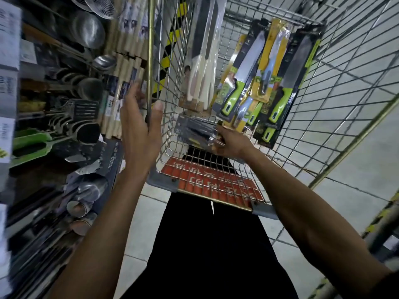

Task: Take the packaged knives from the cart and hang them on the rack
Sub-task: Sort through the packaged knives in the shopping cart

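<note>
— Gripping anything on the right?

— Yes. Right hand (232, 142) clutching the lower ends of a fanned bundle of packaged knives (254, 78): green handles pointing down, blades pointing up, backing cards showing yellow and black. Being held up inside the cart (323, 93), in front of its far wire wall.

— And on the left?

— Left hand (140, 130) hanging released, gripping nothing, fingers straight, thumb raised. Straddling the cart's brass-coloured corner post (150, 50), fingers reaching on the rack side, thumb sitting on the basket side. Touching the post or not: cannot tell.

— Anything else sitting in the basket?

— Leaning upright near the left wire wall, a clear pack of cream-handled knives (200, 67). Lying just beside the right hand's fingers, a dark flat pack (192, 130). Being pinched along with the bundle or only resting there: cannot tell through the blur.

— Showing much of the rack?

— Filling the whole left edge. Rack (8, 61) carrying steel ladles (90, 87), black slotted spatulas (83, 106) and pale wooden rods (127, 50) with printed labels, all smeared by blur.

— And lower down?

— Lying behind the cart's near wire, below both hands, a red seat flap (216, 180). Showing under that, black trousers (205, 244) over pale floor tiles (356, 147).
</note>
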